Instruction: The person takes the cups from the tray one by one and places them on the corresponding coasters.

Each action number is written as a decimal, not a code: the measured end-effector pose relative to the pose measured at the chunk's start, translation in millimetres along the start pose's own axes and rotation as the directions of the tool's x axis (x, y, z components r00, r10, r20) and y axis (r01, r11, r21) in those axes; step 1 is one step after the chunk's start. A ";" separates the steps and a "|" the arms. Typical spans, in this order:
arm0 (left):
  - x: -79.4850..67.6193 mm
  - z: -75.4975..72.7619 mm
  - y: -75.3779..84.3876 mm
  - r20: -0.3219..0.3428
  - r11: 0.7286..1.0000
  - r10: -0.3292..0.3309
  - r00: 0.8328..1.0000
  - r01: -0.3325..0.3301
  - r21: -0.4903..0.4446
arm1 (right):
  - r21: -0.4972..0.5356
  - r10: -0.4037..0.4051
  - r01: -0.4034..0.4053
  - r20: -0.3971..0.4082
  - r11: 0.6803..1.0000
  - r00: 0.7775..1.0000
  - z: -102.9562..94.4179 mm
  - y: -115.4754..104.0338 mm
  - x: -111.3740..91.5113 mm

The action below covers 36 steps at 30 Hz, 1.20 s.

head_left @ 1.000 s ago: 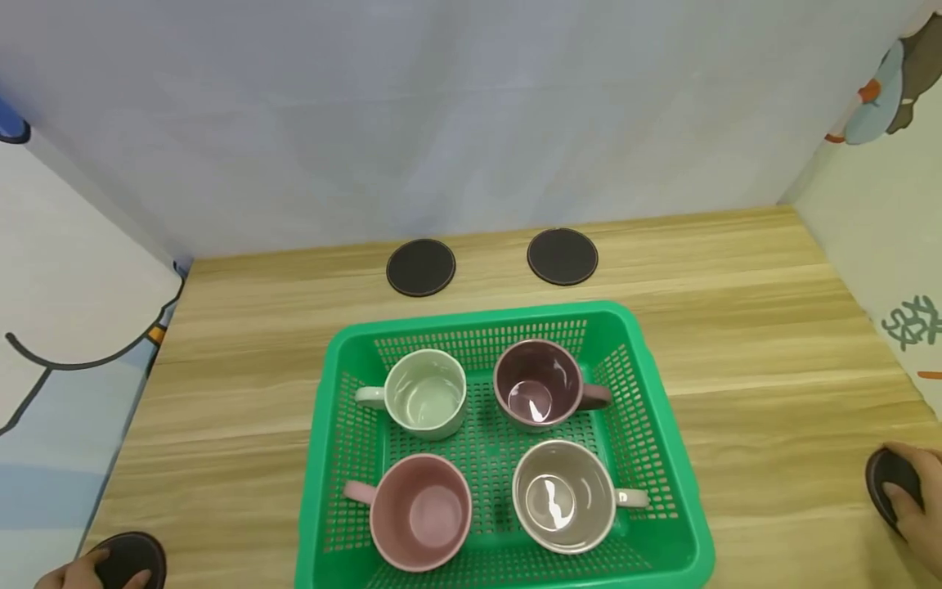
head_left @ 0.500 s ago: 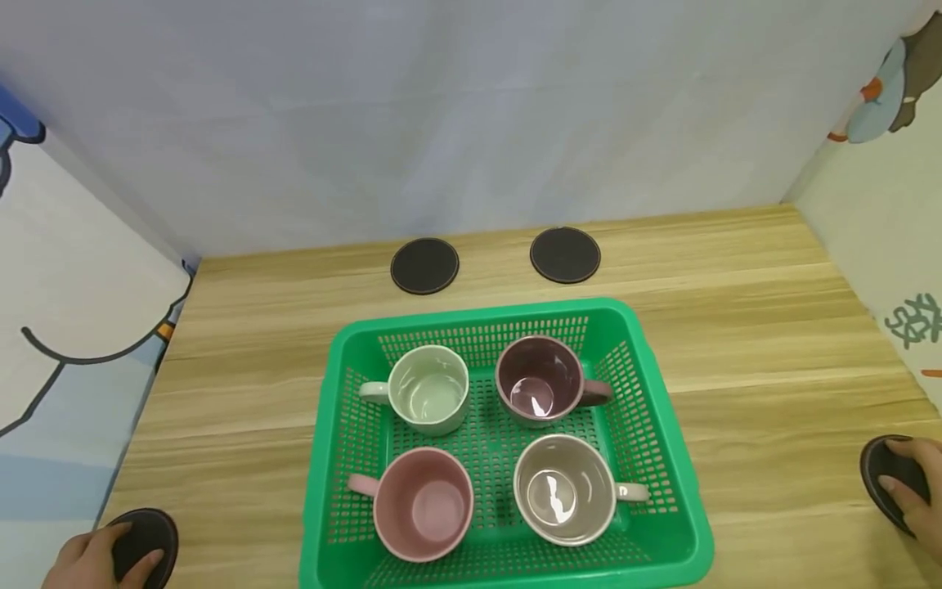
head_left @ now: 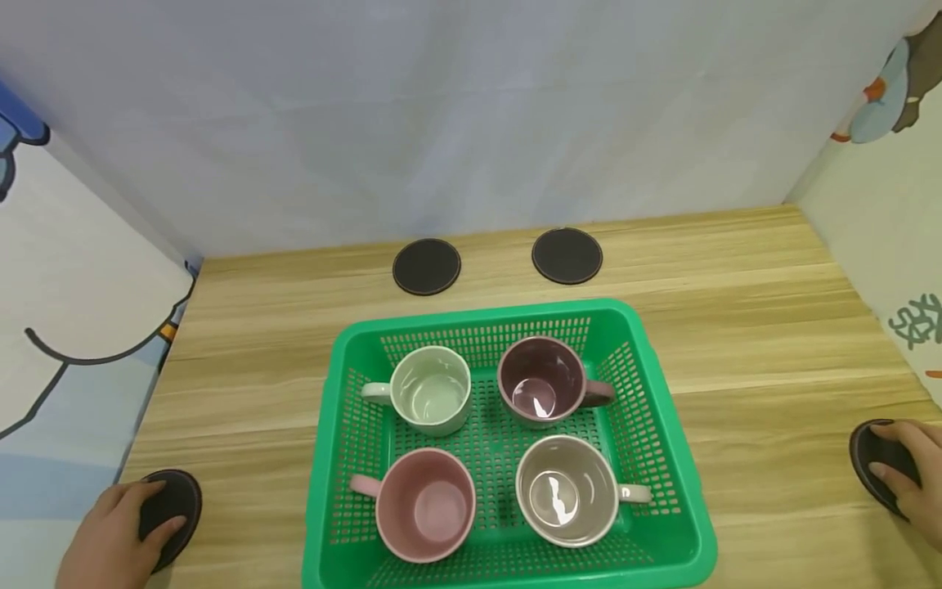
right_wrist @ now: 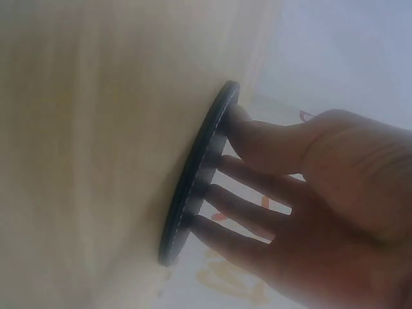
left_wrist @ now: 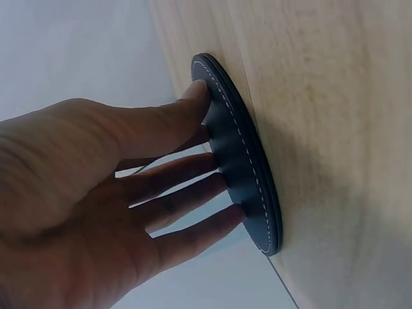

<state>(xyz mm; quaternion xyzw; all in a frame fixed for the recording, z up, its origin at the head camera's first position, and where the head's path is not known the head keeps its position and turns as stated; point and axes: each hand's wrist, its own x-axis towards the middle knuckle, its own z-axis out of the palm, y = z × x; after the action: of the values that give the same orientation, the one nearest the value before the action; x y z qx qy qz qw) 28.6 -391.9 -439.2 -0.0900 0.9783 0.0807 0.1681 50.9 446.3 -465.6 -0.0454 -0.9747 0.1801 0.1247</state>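
Note:
At the lower left in the head view, my left hand (head_left: 114, 532) touches a round black coaster (head_left: 181, 509) on the table. Its thumb and fingertips press on the top face of this stitched coaster (left_wrist: 248, 174) in the left wrist view; the edge looks layered, so it may be a stack. Far right, my right hand (head_left: 918, 478) rests its fingertips on another black coaster (head_left: 873, 460). From the right wrist view, that coaster (right_wrist: 193, 187) appears flat against the wood, with fairly straight fingers on top. The palms stay off both coasters.
Between the hands stands a green plastic basket (head_left: 333, 425) holding a pale green mug (head_left: 430, 393), a dark purple mug (head_left: 540, 380), a pink mug (head_left: 425, 505) and a beige mug (head_left: 567, 491). Behind it lie two black coasters, left (head_left: 427, 267) and right (head_left: 567, 256). Fabric walls surround the wooden table (head_left: 758, 327).
My left hand and its coaster have slid forward and to the right. The right hand and its coaster have moved slightly forward and left. The basket and mugs stay put.

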 end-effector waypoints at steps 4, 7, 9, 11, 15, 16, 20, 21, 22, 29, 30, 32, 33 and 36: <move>6.1 -3.8 7.1 -0.045 0.998 0.064 0.997 -0.065 -0.010 | 0.035 -0.018 0.019 -0.011 0.999 1.000 1.5 -4.1 7.3; 10.8 -6.5 10.5 -0.065 0.994 0.105 0.992 -0.106 -0.020 | 0.055 -0.048 0.048 -0.016 0.997 0.999 2.7 -6.9 10.6; 14.7 -6.9 11.6 -0.089 0.990 0.135 0.987 -0.137 -0.027 | 0.057 -0.065 0.066 -0.022 0.996 0.998 3.2 -9.2 13.1; 17.2 -7.5 13.9 -0.112 0.986 0.160 0.981 -0.164 -0.030 | 0.057 -0.080 0.081 -0.023 0.995 0.997 4.6 -9.5 15.7; 20.0 -9.8 21.0 -0.154 0.980 0.192 0.969 -0.199 -0.028 | 0.038 -0.089 0.089 -0.001 0.995 0.996 5.8 -10.9 22.3; 20.4 -10.8 22.8 -0.157 0.978 0.199 0.967 -0.206 -0.027 | 0.034 -0.097 0.097 0.003 0.995 0.995 6.1 -10.8 23.8; 26.1 -12.5 28.1 -0.191 0.970 0.232 0.954 -0.241 -0.026 | 0.024 -0.138 0.138 0.007 0.990 0.990 5.4 -14.8 31.9; 27.5 -13.0 29.3 -0.192 0.969 0.235 0.953 -0.244 -0.028 | 0.020 -0.146 0.146 0.012 0.989 0.989 5.3 -15.8 34.1; 29.0 -13.7 30.9 -0.195 0.968 0.239 0.951 -0.248 -0.028 | 0.017 -0.156 0.156 0.013 0.988 0.988 5.3 -16.8 36.3; 37.5 -19.4 40.9 -0.151 0.973 0.224 0.963 -0.231 -0.030 | -0.019 -0.134 0.137 0.118 0.990 0.984 4.9 -26.8 47.8; 38.2 -19.2 42.0 -0.148 0.973 0.223 0.964 -0.229 -0.025 | -0.025 -0.130 0.134 0.133 0.991 0.983 4.9 -28.4 48.9; 39.3 -18.2 43.5 -0.139 0.973 0.224 0.965 -0.229 -0.017 | -0.042 -0.126 0.134 0.158 0.990 0.979 5.5 -32.4 51.7; 39.7 -17.4 44.1 -0.132 0.974 0.224 0.966 -0.228 -0.015 | -0.046 -0.125 0.135 0.169 0.990 0.978 5.7 -34.5 53.4; 40.8 -15.4 45.5 -0.115 0.973 0.228 0.967 -0.232 -0.014 | -0.055 -0.124 0.138 0.205 0.989 0.971 6.0 -40.1 59.4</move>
<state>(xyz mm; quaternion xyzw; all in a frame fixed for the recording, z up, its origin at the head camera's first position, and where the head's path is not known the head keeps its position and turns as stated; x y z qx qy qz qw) -23.3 -356.6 -433.1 0.0174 0.9889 0.1081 0.1009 -9.7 414.9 -443.0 0.0333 -0.9887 0.1414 0.0358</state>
